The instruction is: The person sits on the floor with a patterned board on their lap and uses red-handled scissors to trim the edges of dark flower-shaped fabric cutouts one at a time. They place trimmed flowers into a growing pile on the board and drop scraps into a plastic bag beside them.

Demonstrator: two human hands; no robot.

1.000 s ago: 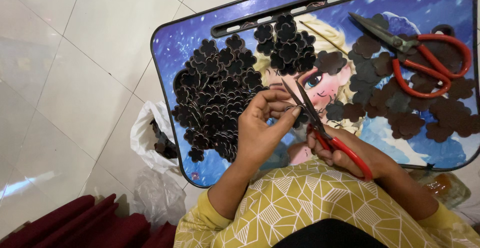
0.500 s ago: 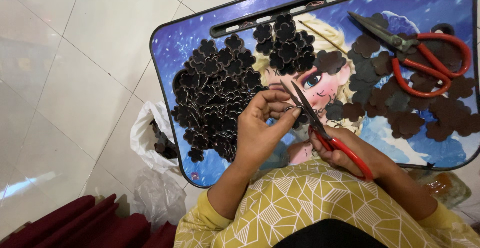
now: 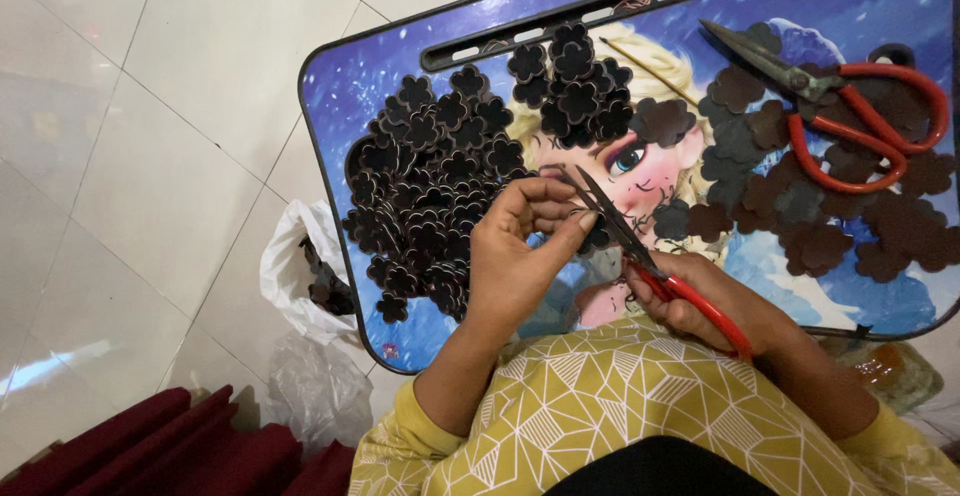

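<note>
Over the lap table [image 3: 340, 96], you've got your left hand [image 3: 515, 256] pinching a small dark flower piece [image 3: 597, 236] right at the blades, fingertips closed on it so it sits steady. Your right hand [image 3: 720, 306] is wrapped round the red-handled scissors [image 3: 650, 256], blades parted at the piece. Finished dark flowers [image 3: 430, 186] crowd the left; a second pair of scissors [image 3: 850, 106] lies on uncut shapes, right. White bag [image 3: 300, 266] beside the table.

I see two scissors [image 3: 840, 121], one worktop [image 3: 340, 86], two plastic bags [image 3: 295, 266], flower cutouts [image 3: 430, 196] too many to count.
</note>
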